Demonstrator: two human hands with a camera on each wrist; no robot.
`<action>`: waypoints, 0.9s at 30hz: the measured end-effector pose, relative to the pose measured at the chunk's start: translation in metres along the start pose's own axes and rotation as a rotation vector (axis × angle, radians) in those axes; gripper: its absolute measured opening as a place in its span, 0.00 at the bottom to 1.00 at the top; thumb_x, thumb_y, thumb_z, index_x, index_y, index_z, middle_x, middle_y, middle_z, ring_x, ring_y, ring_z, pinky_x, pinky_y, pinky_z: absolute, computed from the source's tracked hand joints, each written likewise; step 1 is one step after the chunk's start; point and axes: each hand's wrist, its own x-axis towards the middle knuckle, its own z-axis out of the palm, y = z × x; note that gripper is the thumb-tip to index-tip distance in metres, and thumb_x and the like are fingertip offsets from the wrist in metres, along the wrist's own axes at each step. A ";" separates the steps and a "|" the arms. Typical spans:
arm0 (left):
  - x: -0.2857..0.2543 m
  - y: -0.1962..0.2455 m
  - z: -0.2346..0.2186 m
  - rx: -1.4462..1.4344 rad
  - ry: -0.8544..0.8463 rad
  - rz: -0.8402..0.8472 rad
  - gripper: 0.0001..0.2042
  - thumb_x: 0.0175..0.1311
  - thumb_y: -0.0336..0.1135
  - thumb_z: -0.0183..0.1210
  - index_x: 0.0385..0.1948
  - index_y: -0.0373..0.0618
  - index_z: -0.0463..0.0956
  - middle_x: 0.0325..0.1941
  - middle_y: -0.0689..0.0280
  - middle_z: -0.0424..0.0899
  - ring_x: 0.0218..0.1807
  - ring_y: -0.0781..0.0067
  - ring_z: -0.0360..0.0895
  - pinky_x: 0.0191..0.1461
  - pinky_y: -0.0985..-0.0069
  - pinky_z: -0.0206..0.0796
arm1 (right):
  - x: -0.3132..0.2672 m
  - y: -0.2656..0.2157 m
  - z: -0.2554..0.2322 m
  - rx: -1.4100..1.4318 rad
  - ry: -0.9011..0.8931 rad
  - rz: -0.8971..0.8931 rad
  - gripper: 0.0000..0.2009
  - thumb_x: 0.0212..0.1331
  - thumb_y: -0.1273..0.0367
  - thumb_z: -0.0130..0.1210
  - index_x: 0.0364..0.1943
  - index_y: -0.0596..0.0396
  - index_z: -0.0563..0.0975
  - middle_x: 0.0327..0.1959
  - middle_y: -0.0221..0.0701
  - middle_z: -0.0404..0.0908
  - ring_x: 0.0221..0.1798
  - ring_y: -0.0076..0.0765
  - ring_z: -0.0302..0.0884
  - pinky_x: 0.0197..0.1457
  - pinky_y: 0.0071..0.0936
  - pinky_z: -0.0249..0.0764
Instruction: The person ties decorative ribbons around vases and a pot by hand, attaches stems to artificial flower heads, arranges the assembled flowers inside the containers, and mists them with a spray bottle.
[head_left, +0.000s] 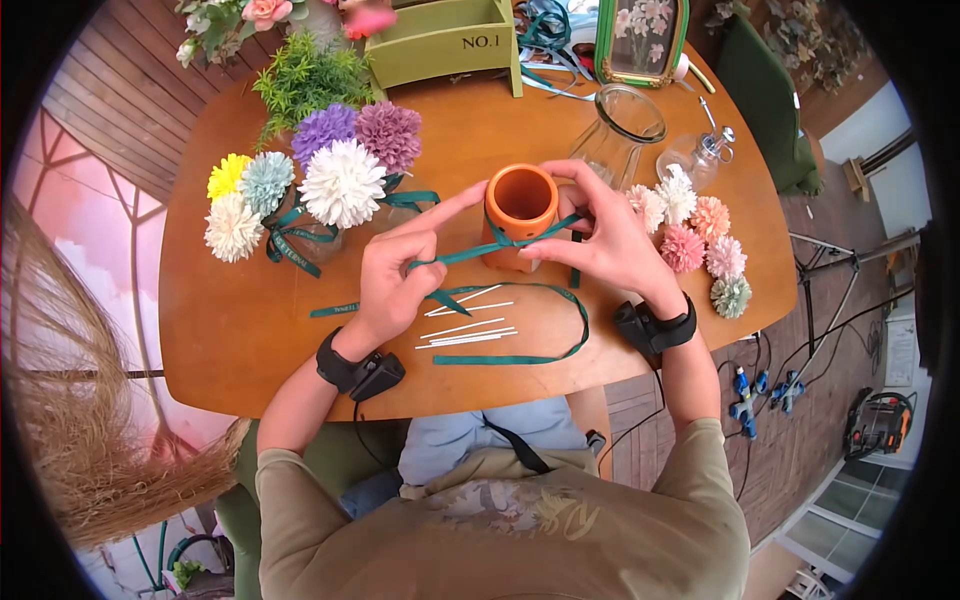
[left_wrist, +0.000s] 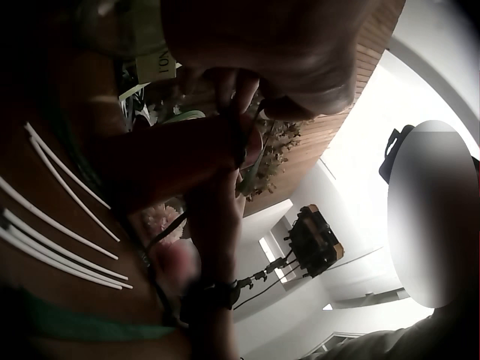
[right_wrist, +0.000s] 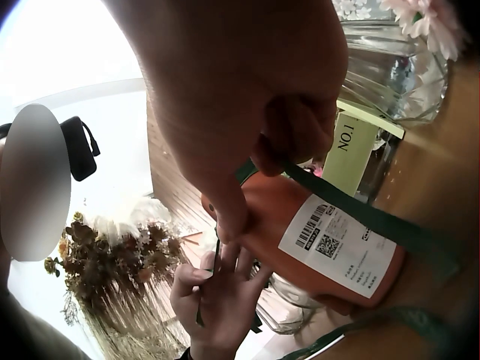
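Note:
An orange pot (head_left: 522, 205) stands upright on the table, with a dark green ribbon (head_left: 470, 254) crossed in a knot at its front. My left hand (head_left: 398, 275) pinches one ribbon end between thumb and curled fingers, its index finger stretched to the pot's rim. Around the pot's other side, my right hand (head_left: 618, 238) has its thumb at the knot and its fingers on the other end. In the right wrist view, the right hand (right_wrist: 255, 82) presses its thumb against the pot (right_wrist: 266, 206), the ribbon (right_wrist: 360, 214) hanging from its curled fingers. The left wrist view is dark.
White sticks (head_left: 465, 335) and a loose ribbon (head_left: 510, 360) lie in front of the pot. Pompom flowers (head_left: 343, 183) are at the left, smaller ones (head_left: 683, 248) at the right. A glass vase (head_left: 605, 150), spray bottle (head_left: 690, 165), green box (head_left: 440, 50) and frame (head_left: 642, 40) stand behind.

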 end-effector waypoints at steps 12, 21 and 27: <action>0.007 -0.001 0.008 -0.320 -0.035 -0.019 0.13 0.54 0.25 0.53 0.18 0.43 0.55 0.76 0.31 0.63 0.81 0.36 0.58 0.83 0.45 0.48 | -0.003 0.006 0.006 -0.102 0.002 0.002 0.40 0.48 0.57 0.79 0.65 0.56 0.72 0.46 0.34 0.84 0.47 0.33 0.81 0.48 0.30 0.78; 0.009 0.003 0.001 -0.199 -0.075 0.072 0.14 0.55 0.27 0.53 0.18 0.44 0.54 0.76 0.33 0.63 0.81 0.33 0.57 0.83 0.44 0.47 | -0.002 0.004 0.005 -0.190 0.041 -0.046 0.40 0.47 0.49 0.78 0.61 0.58 0.75 0.51 0.41 0.85 0.48 0.43 0.83 0.48 0.36 0.78; 0.010 0.001 -0.004 -0.192 -0.097 0.089 0.16 0.60 0.32 0.56 0.18 0.44 0.56 0.77 0.33 0.61 0.81 0.30 0.56 0.81 0.36 0.49 | -0.004 0.003 0.002 -0.123 0.005 -0.040 0.40 0.48 0.50 0.77 0.63 0.58 0.76 0.52 0.39 0.84 0.49 0.40 0.82 0.48 0.34 0.78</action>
